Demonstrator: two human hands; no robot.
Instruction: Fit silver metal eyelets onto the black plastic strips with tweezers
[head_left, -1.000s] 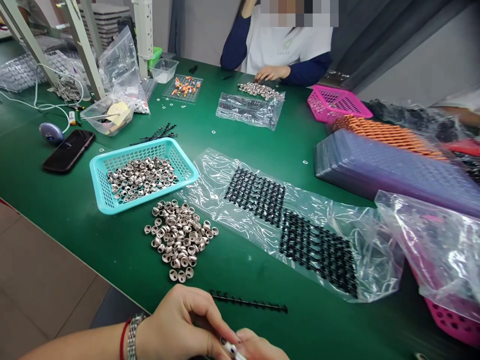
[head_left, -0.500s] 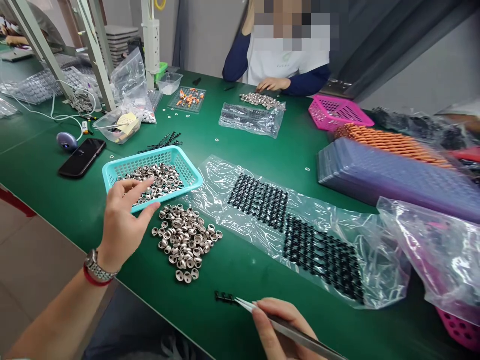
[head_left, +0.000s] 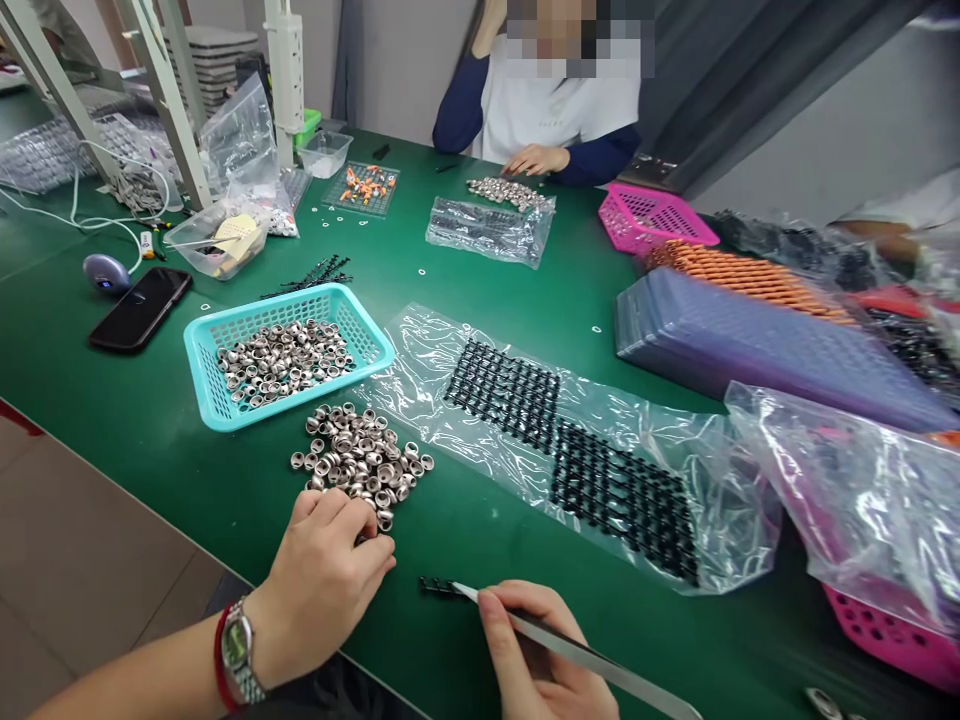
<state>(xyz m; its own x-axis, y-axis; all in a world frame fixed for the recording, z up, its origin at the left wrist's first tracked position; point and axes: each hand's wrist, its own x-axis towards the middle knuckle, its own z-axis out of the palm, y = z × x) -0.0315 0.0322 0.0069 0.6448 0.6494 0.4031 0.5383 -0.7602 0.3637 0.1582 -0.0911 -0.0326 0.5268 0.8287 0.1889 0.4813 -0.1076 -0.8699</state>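
Note:
My left hand (head_left: 322, 580) is at the near edge of a pile of small silver metal caps (head_left: 360, 450). Its fingers are curled together; whatever lies between them is hidden. In my right hand (head_left: 536, 645) is a pair of metal tweezers (head_left: 592, 660), held pen-like. Their tips meet the end of a short black plastic strip (head_left: 435, 586) low over the green table (head_left: 495, 520). Behind the pile stands a turquoise basket (head_left: 214, 400) with more metal caps. Rows of black strips (head_left: 622, 500) lie on a clear plastic bag (head_left: 412, 350) to the right.
A phone (head_left: 141, 310) and a clear tub (head_left: 217, 250) are at the left. Stacked clear trays (head_left: 750, 340), a pink basket (head_left: 652, 225) and a plastic-covered pink basket (head_left: 885, 630) stand at the right. Across the table, a person's hand (head_left: 536, 160) is beside metal parts.
My left hand has come down from the turquoise basket to the near side of the cap pile, its fingers closing. My right hand still holds the tweezers at the black strip. The view has shifted slightly.

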